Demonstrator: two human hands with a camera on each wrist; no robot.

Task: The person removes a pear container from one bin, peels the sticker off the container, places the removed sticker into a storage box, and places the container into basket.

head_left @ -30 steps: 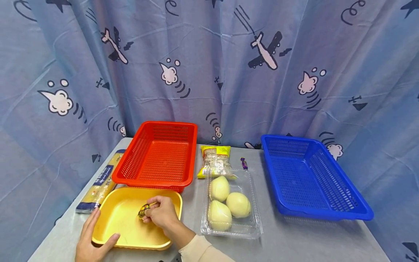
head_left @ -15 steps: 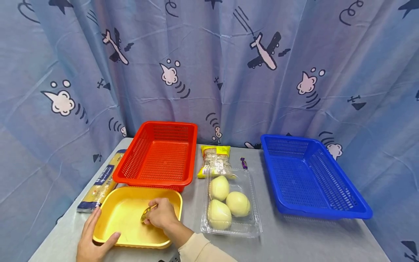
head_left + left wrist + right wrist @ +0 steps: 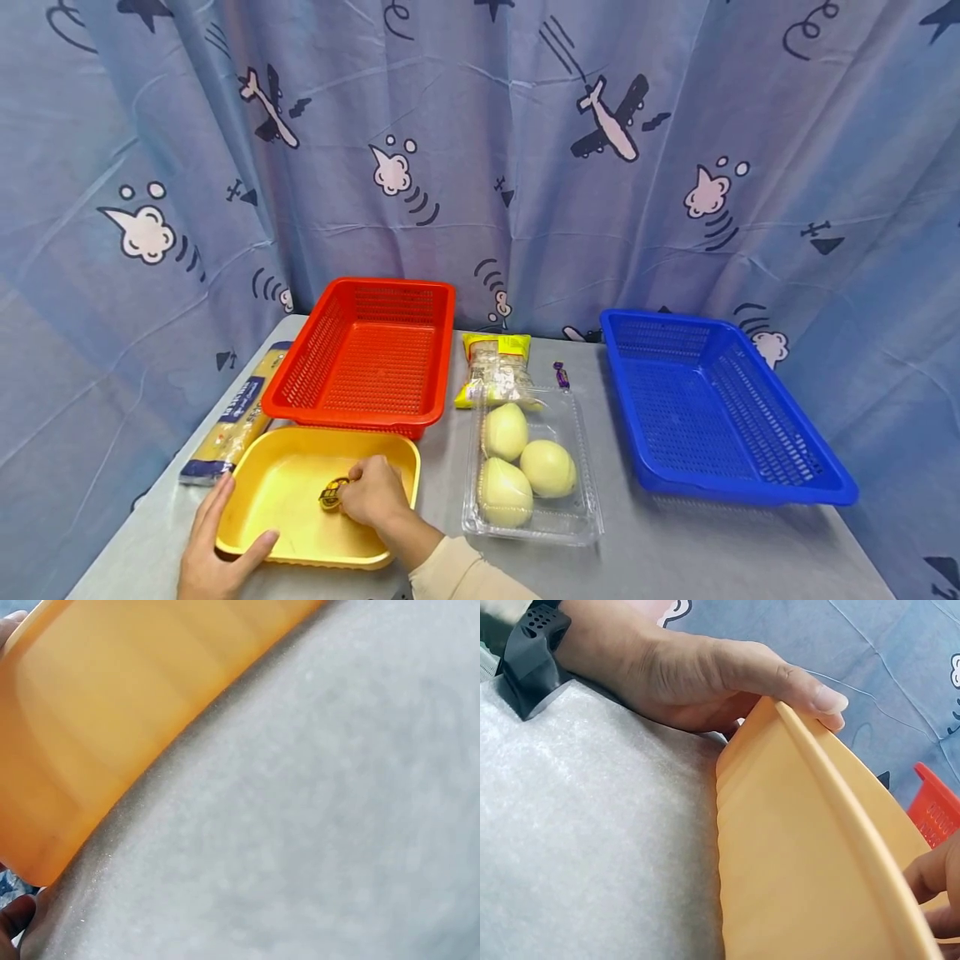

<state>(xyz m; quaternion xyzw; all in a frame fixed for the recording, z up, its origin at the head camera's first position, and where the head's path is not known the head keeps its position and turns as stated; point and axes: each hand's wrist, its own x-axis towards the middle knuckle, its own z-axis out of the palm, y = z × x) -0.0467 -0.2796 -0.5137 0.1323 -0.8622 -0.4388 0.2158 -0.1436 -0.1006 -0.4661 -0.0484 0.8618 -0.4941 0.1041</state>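
Partly hidden under its own knuckles, the right hand sits over the yellow tray, its fingers curled towards a small wrapped piece in yellow and black. That piece is inside the tray, just off centre towards three o'clock. The fingertips meet its right end, but I cannot tell whether they pinch it; the right wrist view shows only a few of those fingers, cut off by the frame edge.

At the tray's eight o'clock, the left hand touches the rim, thumb spread well apart from the straight fingers. Its wrist is cropped in the head view, though the right wrist view shows a dark band there. Mostly tray wall and blurred table fill the left wrist view.

From the tray, a packet lies at ten o'clock, partly covered by the red basket at one o'clock. A clear box with three pale fruits is at three o'clock; beyond it, a yellow bag shows its near end only through clear plastic.
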